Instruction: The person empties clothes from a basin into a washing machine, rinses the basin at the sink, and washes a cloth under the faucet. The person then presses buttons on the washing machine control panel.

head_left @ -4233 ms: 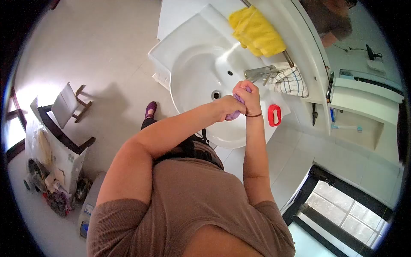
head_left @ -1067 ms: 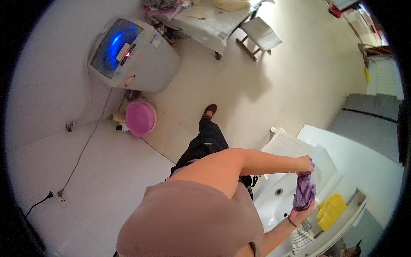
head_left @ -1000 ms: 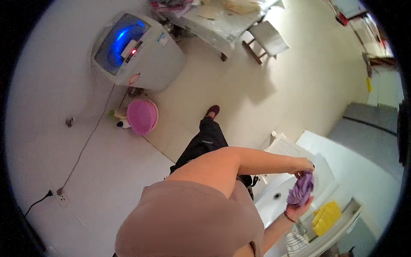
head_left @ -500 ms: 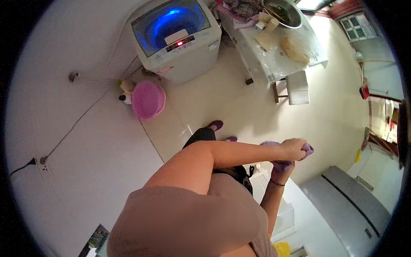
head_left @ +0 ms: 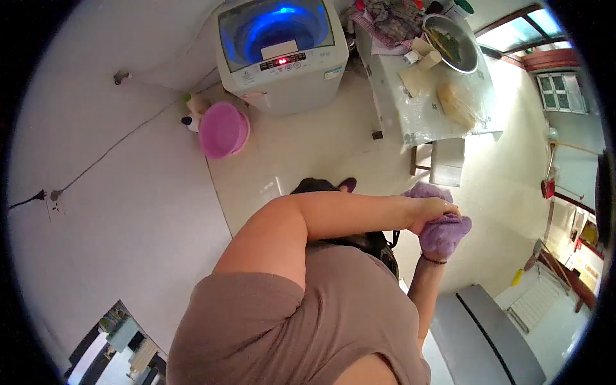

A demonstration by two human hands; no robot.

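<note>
A fuzzy purple cloth [head_left: 445, 236] is bunched at my hands, with another fold of it showing behind the wrist. My left hand [head_left: 430, 212] reaches across to the right, fingers closed round the cloth. Below it comes up my right forearm [head_left: 426, 285], a dark band at its wrist. The cloth covers my right hand, so its fingers are hidden.
A washing machine [head_left: 282, 70] with a blue-lit tub stands ahead, beside a pink basin [head_left: 222, 131] on the floor. Right of it, a covered table [head_left: 410, 122] bears a metal bowl [head_left: 473, 61], clothes and packets. A stool [head_left: 446, 163] stands under its edge.
The purple cloth now lies over my right hand, which was partly bare before. My hands have shifted slightly, and the whole view has moved, showing more of my shirt.
</note>
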